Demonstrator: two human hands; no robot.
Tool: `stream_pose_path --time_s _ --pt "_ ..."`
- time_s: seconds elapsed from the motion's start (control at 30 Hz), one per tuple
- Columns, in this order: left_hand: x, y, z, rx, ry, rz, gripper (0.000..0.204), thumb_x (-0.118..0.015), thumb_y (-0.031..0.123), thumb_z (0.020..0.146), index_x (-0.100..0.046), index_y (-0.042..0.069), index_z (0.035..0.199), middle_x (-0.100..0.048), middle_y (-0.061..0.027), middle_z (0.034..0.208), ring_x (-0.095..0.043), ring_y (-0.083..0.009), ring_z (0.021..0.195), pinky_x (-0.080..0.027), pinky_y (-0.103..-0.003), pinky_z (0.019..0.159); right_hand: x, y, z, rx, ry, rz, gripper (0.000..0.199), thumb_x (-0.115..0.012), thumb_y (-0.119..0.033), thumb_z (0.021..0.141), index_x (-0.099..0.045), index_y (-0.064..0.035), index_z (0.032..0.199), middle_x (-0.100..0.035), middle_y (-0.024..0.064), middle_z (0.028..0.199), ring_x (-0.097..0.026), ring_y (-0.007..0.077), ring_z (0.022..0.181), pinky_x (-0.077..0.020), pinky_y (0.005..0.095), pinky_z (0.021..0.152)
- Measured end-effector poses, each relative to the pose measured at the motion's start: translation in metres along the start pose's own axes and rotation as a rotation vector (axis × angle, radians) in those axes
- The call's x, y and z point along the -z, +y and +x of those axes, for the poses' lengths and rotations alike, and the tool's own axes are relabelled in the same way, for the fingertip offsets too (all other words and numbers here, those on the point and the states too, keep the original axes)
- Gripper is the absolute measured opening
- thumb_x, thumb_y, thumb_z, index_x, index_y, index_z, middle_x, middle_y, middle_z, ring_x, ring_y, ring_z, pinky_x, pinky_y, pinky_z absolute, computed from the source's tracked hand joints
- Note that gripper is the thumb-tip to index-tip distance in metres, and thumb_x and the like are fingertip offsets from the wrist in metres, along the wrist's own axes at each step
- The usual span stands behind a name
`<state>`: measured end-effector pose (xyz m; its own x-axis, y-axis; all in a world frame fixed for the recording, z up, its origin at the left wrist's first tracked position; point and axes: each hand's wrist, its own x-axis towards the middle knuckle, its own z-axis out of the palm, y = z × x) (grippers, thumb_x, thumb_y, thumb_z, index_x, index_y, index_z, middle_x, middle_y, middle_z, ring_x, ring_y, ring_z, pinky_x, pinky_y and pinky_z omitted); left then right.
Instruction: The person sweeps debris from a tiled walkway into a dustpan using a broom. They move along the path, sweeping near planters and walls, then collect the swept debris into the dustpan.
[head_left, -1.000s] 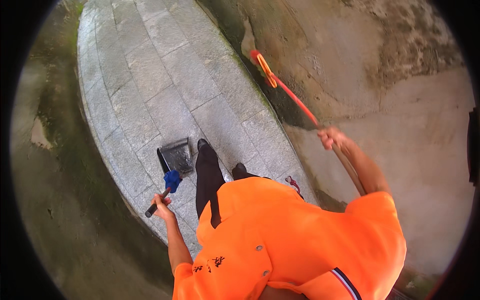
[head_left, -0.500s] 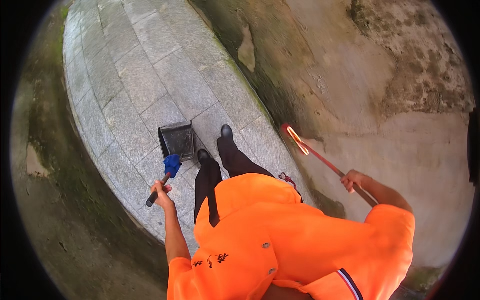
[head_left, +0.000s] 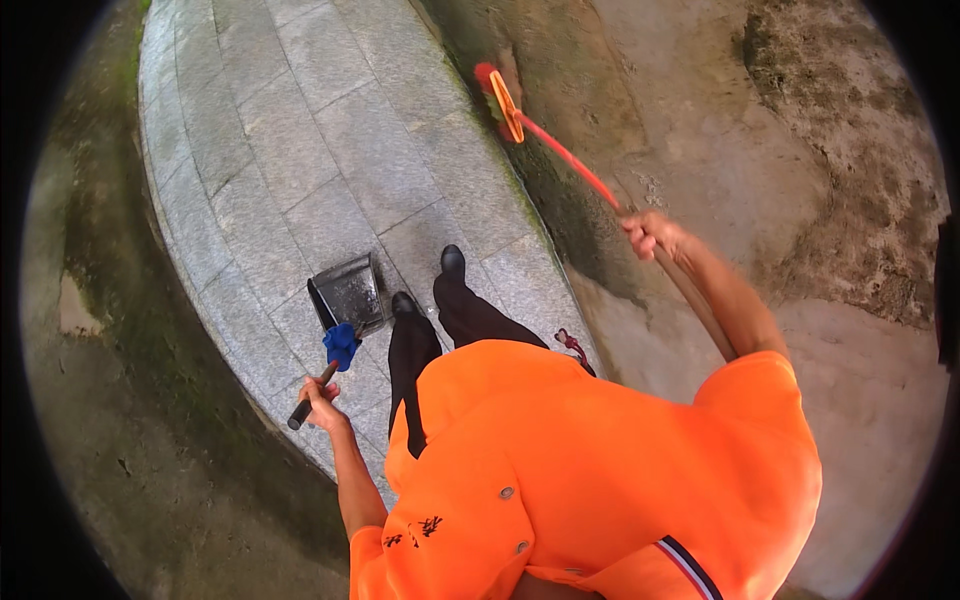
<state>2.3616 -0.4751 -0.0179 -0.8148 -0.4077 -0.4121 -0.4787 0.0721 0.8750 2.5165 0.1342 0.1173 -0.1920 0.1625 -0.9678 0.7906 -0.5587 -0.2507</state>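
My left hand is wrapped round the dark handle of a long-handled dustpan. The black pan sits low over the paving beside my left shoe, with a bunched blue cloth on its handle just above it. My right hand grips the shaft of a broom, red toward the head and brownish behind my fist. Its orange and red head is held out ahead, by the mossy right edge of the paving. The shaft's rear end passes along my right forearm.
A walkway of grey stone slabs curves ahead under my black shoes. Mossy, stained concrete lies to the right, and dark, dirty ground to the left. A dark red cord hangs at my right hip.
My right hand has swung the broom forward and left, taking its head from beside me to farther ahead along the paving edge. The dustpan has shifted only slightly.
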Motion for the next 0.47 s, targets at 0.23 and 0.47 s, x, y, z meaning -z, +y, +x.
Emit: stream_pose_path --time_s 0.23,0.47 --pt "-0.027 -0.003 -0.006 0.037 -0.017 0.042 0.026 -0.053 0.022 0.084 -0.050 0.002 0.068 -0.052 -0.0072 0.061 -0.051 -0.0128 0.044 -0.045 -0.022 0.038 0.060 0.165 -0.069 -0.330 0.031 0.290 0.028 -0.048 -0.017 0.085 -0.034 -0.0157 0.060 -0.030 -0.0055 0.047 -0.027 0.0039 0.032 -0.0217 0.0212 0.031" --pt "-0.046 -0.003 -0.015 0.057 -0.077 0.002 0.025 -0.055 0.023 0.083 -0.051 0.000 0.078 -0.055 -0.0092 0.067 -0.053 -0.0147 0.047 -0.047 -0.024 0.041 0.097 0.249 -0.079 -0.673 0.124 0.373 0.027 -0.048 -0.016 0.085 -0.035 -0.0133 0.062 -0.029 -0.0053 0.046 -0.027 0.0051 0.033 -0.0202 0.0243 0.035"
